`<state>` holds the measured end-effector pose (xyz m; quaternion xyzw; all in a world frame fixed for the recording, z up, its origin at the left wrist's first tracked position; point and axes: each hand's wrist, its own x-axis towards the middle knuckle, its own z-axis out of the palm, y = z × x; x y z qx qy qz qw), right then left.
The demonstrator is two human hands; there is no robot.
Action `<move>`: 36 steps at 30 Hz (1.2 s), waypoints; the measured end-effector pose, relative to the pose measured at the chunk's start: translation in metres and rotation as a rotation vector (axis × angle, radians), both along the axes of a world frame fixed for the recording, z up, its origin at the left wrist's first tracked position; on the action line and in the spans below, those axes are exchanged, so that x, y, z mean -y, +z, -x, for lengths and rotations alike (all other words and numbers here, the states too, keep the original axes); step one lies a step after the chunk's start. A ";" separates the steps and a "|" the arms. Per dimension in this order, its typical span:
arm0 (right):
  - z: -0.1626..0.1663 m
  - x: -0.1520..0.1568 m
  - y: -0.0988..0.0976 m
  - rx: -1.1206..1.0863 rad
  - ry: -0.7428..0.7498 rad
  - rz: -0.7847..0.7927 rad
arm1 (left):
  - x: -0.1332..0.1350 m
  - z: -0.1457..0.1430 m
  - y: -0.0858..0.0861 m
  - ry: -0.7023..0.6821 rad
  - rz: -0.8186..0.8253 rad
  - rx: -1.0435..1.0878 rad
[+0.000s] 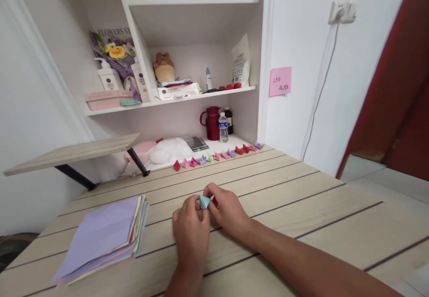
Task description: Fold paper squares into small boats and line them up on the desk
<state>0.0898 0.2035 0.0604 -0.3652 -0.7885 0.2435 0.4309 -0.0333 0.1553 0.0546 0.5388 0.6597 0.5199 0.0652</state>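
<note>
A small light blue folded paper piece [204,201] is held between both hands, just above the middle of the slatted table. My left hand [191,223] pinches its left side with thumb and forefinger. From the right, my right hand [225,207] grips the other side with its fingertips; parts of the paper are covered by the fingers. Left of the hands lies a stack of coloured paper sheets [100,227] with a lilac sheet on top. Along the table's far edge runs a row of several small folded paper pieces [202,159] in red, pink, lilac and green.
A raised wooden shelf [77,149] on black legs stands at the far left. Behind the table, a red jug [212,125] and a water bottle [223,129] stand in the white shelving. A pink note [280,81] is stuck on the right wall.
</note>
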 end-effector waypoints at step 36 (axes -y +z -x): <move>0.005 -0.011 -0.005 -0.662 0.393 0.757 | -0.018 0.010 -0.011 -0.275 0.171 0.504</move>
